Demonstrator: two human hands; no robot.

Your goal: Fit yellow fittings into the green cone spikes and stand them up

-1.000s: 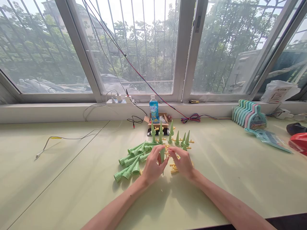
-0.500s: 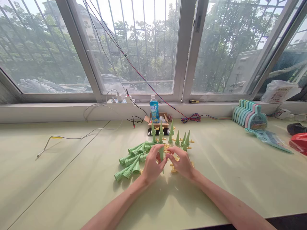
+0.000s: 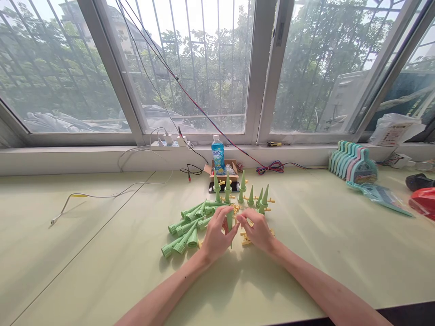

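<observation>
My left hand (image 3: 219,231) is closed around a green tapered plastic spike (image 3: 230,219), its narrow tip pointing down toward the table. Close beside it, my right hand (image 3: 255,228) has thumb and forefinger pinched together at the spike's side; anything between the fingertips is too small or hidden to make out. Left of my hands lies a heap of green hollow spikes (image 3: 183,240) with ribbed collars. Several finished-looking green spikes (image 3: 242,188) stand upright behind, some with yellow valves (image 3: 271,200) sticking out. Loose yellow valve pieces (image 3: 247,240) lie under and around my right hand.
Behind the standing spikes are a dark phone (image 3: 224,186), a small cardboard box (image 3: 233,176) and a blue bottle (image 3: 218,156). A white cable (image 3: 112,195) crosses the left side. Pastel dustpan-like pieces (image 3: 355,165) and a red object (image 3: 423,202) sit at right.
My right fingertips have shifted slightly at the spike's side, and the yellow bit seen by them is now less visible. My left hand keeps its grip on the spike.
</observation>
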